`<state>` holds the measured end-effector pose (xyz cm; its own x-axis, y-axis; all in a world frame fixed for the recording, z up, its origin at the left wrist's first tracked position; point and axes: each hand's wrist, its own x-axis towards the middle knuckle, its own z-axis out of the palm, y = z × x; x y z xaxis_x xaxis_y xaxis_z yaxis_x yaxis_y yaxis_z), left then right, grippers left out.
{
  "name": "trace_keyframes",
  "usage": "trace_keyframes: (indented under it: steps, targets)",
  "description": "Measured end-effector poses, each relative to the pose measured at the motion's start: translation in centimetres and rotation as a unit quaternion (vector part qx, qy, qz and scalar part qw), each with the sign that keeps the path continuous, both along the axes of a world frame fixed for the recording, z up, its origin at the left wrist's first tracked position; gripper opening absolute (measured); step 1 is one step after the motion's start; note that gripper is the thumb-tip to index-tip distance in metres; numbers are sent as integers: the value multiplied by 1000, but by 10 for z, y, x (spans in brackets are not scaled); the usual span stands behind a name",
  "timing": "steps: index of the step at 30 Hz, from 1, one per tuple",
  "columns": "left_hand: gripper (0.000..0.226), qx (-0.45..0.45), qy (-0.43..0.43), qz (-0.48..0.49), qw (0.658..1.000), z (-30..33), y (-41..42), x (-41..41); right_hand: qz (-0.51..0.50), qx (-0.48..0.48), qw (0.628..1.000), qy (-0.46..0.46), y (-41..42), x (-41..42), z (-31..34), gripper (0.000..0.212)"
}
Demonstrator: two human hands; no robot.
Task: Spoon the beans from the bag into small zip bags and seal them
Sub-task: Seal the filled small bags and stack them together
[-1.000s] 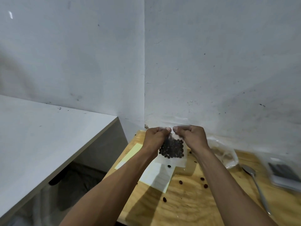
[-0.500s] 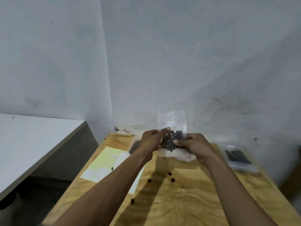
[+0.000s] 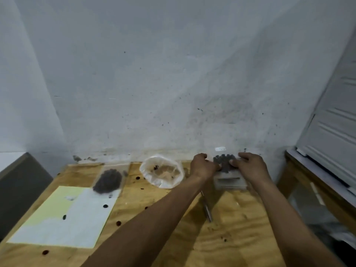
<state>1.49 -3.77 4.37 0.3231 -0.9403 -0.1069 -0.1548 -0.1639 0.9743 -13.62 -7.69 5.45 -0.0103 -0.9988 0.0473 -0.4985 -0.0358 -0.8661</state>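
A small clear zip bag (image 3: 223,160) filled with dark beans is held at the far right of the wooden table (image 3: 231,237), close to the wall. My left hand (image 3: 202,167) pinches its left edge and my right hand (image 3: 250,166) pinches its right edge. Directly below it lies a stack of small zip bags (image 3: 230,183). The big bean bag (image 3: 161,171) stands open-mouthed left of my hands, with only a few beans visible inside. A metal spoon (image 3: 207,209) lies on the table, partly hidden under my left forearm.
Another filled zip bag (image 3: 108,180) lies at the back left. White and yellow paper sheets (image 3: 63,218) cover the left front. Loose beans (image 3: 118,222) are scattered over the wood. A second table edge (image 3: 308,170) and a white panel stand at right.
The camera has swung right. Both hands have carried the filled zip bag from beside the big bag to the right, over the stack of small bags.
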Motion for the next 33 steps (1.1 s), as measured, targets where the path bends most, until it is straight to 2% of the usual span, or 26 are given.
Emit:
trace_keyframes:
  steps: [5, 8, 15, 19, 23, 26, 29, 33]
  targets:
    - [44, 68, -132, -23, 989, -10, -19, -29, 6, 32, 990, 138, -16, -14, -18, 54]
    - [35, 93, -182, -45, 978, -18, -24, -32, 22, 73, 983, 166, -20, -13, -30, 43]
    - [40, 86, -184, -36, 979, -24, -24, -25, 4, 73, 986, 147, -26, -3, -43, 30]
    - [44, 84, -196, -32, 976, -23, -21, -20, 1, 64, 989, 130, -22, 4, -44, 29]
    - [36, 86, -201, -39, 975, -16, -20, -16, 7, 80, 990, 120, -19, 3, -38, 31]
    - [38, 63, -197, -31, 978, -7, -18, -10, -4, 66, 991, 117, -16, 3, -26, 40]
    - [54, 16, -184, -3, 983, 7, -9, 8, 7, 20, 990, 138, -12, 16, -5, 49]
    - [32, -108, -181, 73, 975, 24, 14, 54, 57, -53, 990, 120, 3, 61, 25, 44]
